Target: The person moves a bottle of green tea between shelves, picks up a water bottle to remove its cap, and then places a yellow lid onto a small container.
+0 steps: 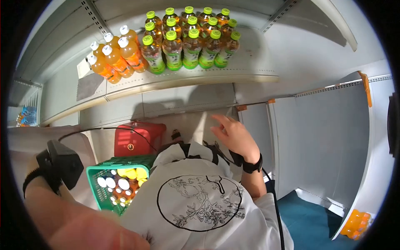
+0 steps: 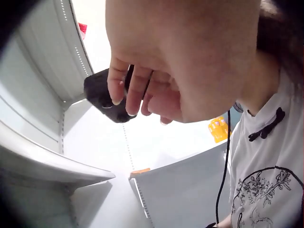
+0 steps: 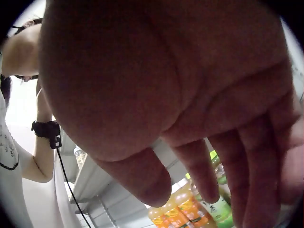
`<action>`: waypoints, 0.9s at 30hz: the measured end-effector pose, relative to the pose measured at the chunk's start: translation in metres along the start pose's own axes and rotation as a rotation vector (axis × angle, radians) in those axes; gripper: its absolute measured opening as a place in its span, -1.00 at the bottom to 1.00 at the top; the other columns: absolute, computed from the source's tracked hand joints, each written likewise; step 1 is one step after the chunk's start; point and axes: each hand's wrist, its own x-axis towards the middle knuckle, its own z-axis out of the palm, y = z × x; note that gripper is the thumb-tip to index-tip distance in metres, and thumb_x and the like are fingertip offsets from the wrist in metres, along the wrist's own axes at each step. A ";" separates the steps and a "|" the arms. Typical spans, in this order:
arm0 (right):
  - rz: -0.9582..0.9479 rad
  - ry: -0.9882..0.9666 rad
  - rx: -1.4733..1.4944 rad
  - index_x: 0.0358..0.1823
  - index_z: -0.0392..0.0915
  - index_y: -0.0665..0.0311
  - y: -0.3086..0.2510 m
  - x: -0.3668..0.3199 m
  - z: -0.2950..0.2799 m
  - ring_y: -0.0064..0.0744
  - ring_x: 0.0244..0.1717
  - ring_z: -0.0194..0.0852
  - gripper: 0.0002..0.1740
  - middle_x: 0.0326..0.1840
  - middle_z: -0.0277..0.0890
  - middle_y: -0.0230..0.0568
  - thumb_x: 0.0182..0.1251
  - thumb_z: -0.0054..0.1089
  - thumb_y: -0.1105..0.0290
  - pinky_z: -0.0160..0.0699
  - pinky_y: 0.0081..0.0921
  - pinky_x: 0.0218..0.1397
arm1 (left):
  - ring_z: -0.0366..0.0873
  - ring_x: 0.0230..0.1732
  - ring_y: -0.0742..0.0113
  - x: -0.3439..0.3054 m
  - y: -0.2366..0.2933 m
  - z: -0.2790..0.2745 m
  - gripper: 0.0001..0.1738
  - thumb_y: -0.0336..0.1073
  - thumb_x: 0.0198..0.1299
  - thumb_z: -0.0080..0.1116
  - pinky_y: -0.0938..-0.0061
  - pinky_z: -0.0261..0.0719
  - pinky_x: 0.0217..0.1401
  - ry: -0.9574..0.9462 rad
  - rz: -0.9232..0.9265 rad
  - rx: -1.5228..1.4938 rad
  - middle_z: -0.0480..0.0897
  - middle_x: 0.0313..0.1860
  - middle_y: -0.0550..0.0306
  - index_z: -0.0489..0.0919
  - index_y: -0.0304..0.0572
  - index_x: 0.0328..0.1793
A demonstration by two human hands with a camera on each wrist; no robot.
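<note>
My right hand (image 1: 234,135) is held out in front of my body, below the shelf front, with nothing in it; its fingers are relaxed and apart. In the right wrist view its palm (image 3: 166,90) fills most of the picture. My left hand (image 2: 175,61) is raised close to my head, its bent fingers overlapping a black boxy device (image 2: 102,95); whether they grip it I cannot tell. At the lower left of the head view the left hand is blurred. Several green-capped tea bottles (image 1: 192,52) and white-capped orange drink bottles (image 1: 114,60) stand on the shelf.
A green basket (image 1: 93,183) holding bottles with white and yellow caps sits beside me, near a red box (image 1: 141,139). Grey shelf panels (image 1: 321,141) stand at right, with orange bottles (image 1: 356,224) at lower right. A black cable (image 1: 279,221) runs along my side.
</note>
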 end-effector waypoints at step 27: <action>0.416 0.656 0.144 -0.08 0.39 0.34 0.182 -0.253 -0.101 -0.17 -0.49 0.40 -0.63 -0.49 0.44 -0.03 0.14 -0.01 0.25 0.37 -0.42 -0.39 | 0.43 -0.21 0.17 0.251 0.153 0.176 -0.60 -0.62 -0.20 -0.05 0.45 0.40 -0.21 0.222 0.115 -0.706 0.43 -0.08 -0.02 0.40 -0.22 -0.12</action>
